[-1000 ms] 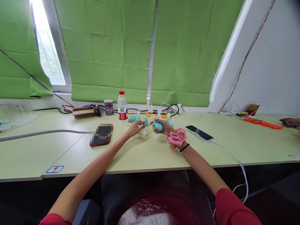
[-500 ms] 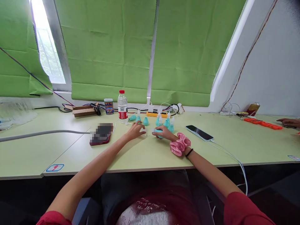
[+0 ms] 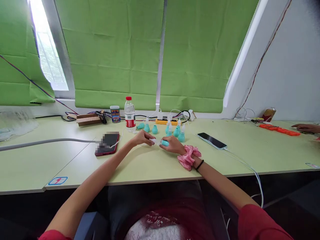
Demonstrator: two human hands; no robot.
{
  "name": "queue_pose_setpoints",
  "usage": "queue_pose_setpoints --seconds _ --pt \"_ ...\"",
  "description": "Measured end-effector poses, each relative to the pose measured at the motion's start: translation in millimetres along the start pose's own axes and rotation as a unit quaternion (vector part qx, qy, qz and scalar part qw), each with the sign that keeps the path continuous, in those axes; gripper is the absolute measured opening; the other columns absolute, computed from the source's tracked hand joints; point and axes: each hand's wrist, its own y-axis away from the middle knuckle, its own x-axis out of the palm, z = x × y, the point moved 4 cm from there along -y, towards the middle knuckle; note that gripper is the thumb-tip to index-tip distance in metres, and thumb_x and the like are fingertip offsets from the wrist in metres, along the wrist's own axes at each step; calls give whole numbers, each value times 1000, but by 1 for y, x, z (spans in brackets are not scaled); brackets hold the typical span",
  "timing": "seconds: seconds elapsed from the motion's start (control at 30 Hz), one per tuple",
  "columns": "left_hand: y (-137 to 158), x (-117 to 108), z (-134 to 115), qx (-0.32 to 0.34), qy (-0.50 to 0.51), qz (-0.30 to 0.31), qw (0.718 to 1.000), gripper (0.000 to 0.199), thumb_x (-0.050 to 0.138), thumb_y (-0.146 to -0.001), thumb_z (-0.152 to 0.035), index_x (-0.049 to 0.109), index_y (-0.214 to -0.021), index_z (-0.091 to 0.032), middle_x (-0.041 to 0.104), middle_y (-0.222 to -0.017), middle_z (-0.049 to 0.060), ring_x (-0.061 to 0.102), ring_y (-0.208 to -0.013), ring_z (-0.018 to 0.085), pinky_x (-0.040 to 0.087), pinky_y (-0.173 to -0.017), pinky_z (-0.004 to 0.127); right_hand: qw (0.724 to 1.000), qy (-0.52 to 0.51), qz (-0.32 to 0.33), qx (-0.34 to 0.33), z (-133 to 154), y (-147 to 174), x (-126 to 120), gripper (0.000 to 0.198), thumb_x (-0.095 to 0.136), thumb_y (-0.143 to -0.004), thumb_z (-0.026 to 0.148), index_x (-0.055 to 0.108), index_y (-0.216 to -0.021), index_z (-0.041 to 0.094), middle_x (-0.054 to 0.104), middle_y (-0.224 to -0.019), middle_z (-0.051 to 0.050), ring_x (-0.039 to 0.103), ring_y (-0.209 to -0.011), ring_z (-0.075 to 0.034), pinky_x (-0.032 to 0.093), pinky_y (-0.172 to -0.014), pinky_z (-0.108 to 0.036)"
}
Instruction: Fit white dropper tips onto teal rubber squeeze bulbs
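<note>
My left hand (image 3: 142, 138) pinches a small clear plastic nozzle (image 3: 153, 141) between thumb and fingers. Wrapped around a teal squeeze bulb (image 3: 165, 143) is my right hand (image 3: 175, 145), with the bulb tipped sideways toward the nozzle. The two parts meet or nearly meet; I cannot tell whether they are joined. Behind my hands, a teal bulb with a clear tip (image 3: 147, 128) stands beside an open-topped bulb (image 3: 155, 129), and another bulb (image 3: 140, 126) lies on its side. Several more bulbs, most with clear tips (image 3: 181, 136), stand behind my right hand.
A water bottle (image 3: 130, 116), a can (image 3: 115, 114) and an open cardboard box (image 3: 88, 119) stand at the back. Phones lie left (image 3: 107, 150) and right (image 3: 212, 140), with cables trailing. A yellow power strip (image 3: 167, 122) lies behind. Another person's hand (image 3: 306, 128) shows far right.
My left hand has lifted the clear nozzle from the table and brought it toward the bulb. My right hand has turned the bulb to point left, and the hands are closer together.
</note>
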Motion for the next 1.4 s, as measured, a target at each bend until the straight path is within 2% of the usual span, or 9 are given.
queue_pose_setpoints --seconds 0.3,0.43,0.53,0.67,0.87,0.97,1.17,1.27,1.4 --pt "6 5 -7 -17 15 87 996 32 69 -56 -34 68 -77 -10 62 -63 5 53 -51 9 51 -57 26 987 159 22 -10 8 3 -2 22 42 -78 31 56 -82 15 61 -80 -6 55 -72 -17 29 -57 -25" --pt "6 3 -6 -45 -11 106 993 30 70 -55 -32 69 -76 -10 61 -58 4 52 -48 9 49 -52 24 980 195 35 -10 16 4 -1 24 39 -80 29 55 -85 13 60 -83 -8 54 -71 -18 28 -55 -25" --pt "5 4 -7 -35 -37 117 992 30 69 -56 -31 69 -76 -9 59 -53 3 50 -45 8 46 -47 20 983 183 32 -10 17 4 0 24 40 -79 30 55 -84 12 60 -81 -8 54 -69 -18 28 -55 -25" --pt "2 4 -9 10 -62 113 992 33 69 -54 -27 68 -82 -10 61 -55 3 49 -45 7 44 -47 19 994 104 18 -27 16 6 -2 21 47 -76 31 57 -78 13 60 -73 -6 52 -65 -14 28 -56 -23" --pt "4 1 -12 17 -43 79 996 33 70 -53 -27 68 -82 -11 66 -64 6 58 -53 13 48 -55 23 999 -22 -14 -24 18 5 -8 21 51 -73 32 56 -66 12 52 -58 -1 40 -51 -8 27 -52 -21" --pt "9 1 -19 19 -22 82 996 31 69 -54 -27 68 -81 -13 67 -68 6 60 -60 15 49 -62 24 993 -121 -3 -4 20 4 -10 25 52 -72 36 54 -64 13 48 -56 2 35 -49 -6 27 -50 -20" --pt "11 2 -29 44 5 45 998 31 69 -56 -28 67 -83 -13 67 -69 5 61 -62 15 50 -66 27 956 -278 60 75 24 3 -16 34 49 -71 43 47 -55 13 38 -47 5 29 -42 -4 24 -43 -20" --pt "10 4 -29 43 4 52 998 32 69 -56 -29 67 -83 -13 67 -68 5 61 -61 15 50 -66 27 935 -333 104 69 22 3 -16 37 49 -71 43 43 -50 13 39 -45 5 30 -39 -3 24 -43 -20" --pt "11 6 -31 29 -8 82 996 31 70 -55 -29 68 -81 -12 67 -70 7 62 -61 16 51 -65 27 872 -443 195 70 19 4 -6 32 50 -71 41 47 -56 13 42 -45 4 34 -37 -4 27 -42 -20"
